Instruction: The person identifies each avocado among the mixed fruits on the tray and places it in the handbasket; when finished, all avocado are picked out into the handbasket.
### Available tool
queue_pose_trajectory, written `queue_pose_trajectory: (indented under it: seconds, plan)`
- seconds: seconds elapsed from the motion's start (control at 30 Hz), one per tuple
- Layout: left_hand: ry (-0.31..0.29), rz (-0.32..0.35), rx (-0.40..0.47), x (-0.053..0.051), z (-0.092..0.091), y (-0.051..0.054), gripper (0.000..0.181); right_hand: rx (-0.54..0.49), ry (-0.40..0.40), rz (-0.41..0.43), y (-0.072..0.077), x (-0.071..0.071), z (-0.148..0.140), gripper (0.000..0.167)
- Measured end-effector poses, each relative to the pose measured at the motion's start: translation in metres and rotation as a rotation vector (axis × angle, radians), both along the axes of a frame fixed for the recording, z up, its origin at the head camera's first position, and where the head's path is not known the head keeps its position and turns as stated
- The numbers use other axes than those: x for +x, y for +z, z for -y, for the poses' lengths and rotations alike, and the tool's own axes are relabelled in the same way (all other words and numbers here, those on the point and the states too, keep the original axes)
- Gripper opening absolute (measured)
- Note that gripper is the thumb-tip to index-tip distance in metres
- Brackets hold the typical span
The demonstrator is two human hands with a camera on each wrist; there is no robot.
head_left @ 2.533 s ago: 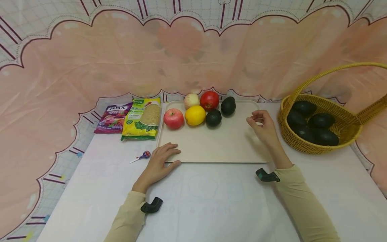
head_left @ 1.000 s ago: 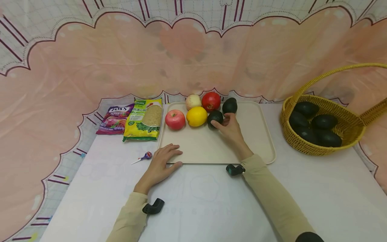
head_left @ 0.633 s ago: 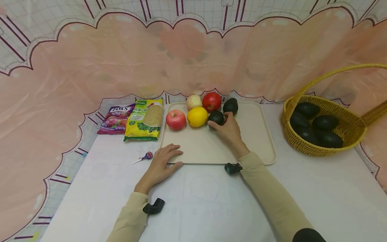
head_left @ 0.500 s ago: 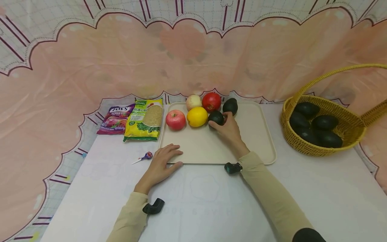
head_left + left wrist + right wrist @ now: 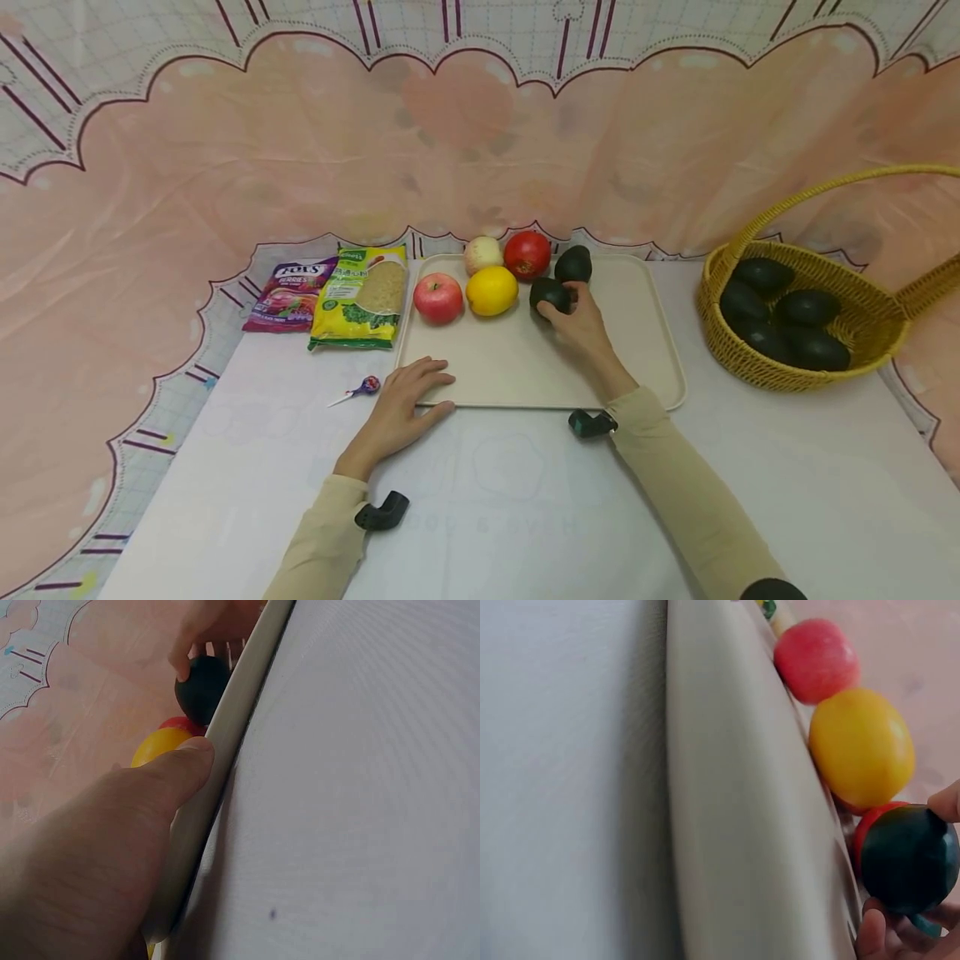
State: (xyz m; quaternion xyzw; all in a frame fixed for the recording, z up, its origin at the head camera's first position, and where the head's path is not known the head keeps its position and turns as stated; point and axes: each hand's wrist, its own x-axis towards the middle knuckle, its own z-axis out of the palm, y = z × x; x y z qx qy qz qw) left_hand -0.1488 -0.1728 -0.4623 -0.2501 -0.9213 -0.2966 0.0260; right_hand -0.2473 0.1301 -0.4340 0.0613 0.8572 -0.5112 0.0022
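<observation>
My right hand [image 5: 585, 327] grips a dark green avocado [image 5: 550, 296] between thumb and fingers, over the cream tray [image 5: 487, 367]. In the right wrist view the fingertips curl around this avocado [image 5: 907, 859]. A second avocado [image 5: 573, 264] lies just behind it on the tray. To the left are a yellow lemon [image 5: 492, 291], a red apple [image 5: 438, 298], a red pomegranate [image 5: 527, 254] and a pale round fruit [image 5: 483, 255]. My left hand [image 5: 401, 412] rests with fingers extended at the tray's front left corner; its thumb [image 5: 191, 761] lies along the rim in the left wrist view.
A yellow woven basket [image 5: 712, 333] with a tall handle stands at the right and holds several avocados [image 5: 807, 307]. Left of the tray lie a yellow packet [image 5: 360, 296], a purple candy bag [image 5: 291, 296] and a lollipop [image 5: 366, 386]. A patterned curtain [image 5: 480, 150] hangs behind.
My right hand came from the tray's right side to the front avocado and took hold of it. The avocado has shifted right, away from the lemon. My left hand has stayed in place.
</observation>
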Motion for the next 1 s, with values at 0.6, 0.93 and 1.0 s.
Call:
queue_pose_trajectory:
  seconds: [0.6,0.93,1.0]
  plan:
    - [-0.004,0.012,0.008,0.0,0.0,0.0,0.036,0.025,0.069,0.029,0.011,0.024,-0.032,0.066]
    - [-0.004,-0.012,0.02,0.001,0.0,0.0,0.037,-0.022,0.088,-0.003,0.021,0.041,-0.048,0.064]
    - [-0.008,-0.009,0.028,0.001,-0.001,-0.001,0.036,-0.007,0.096,0.001,0.023,0.044,-0.055,0.065]
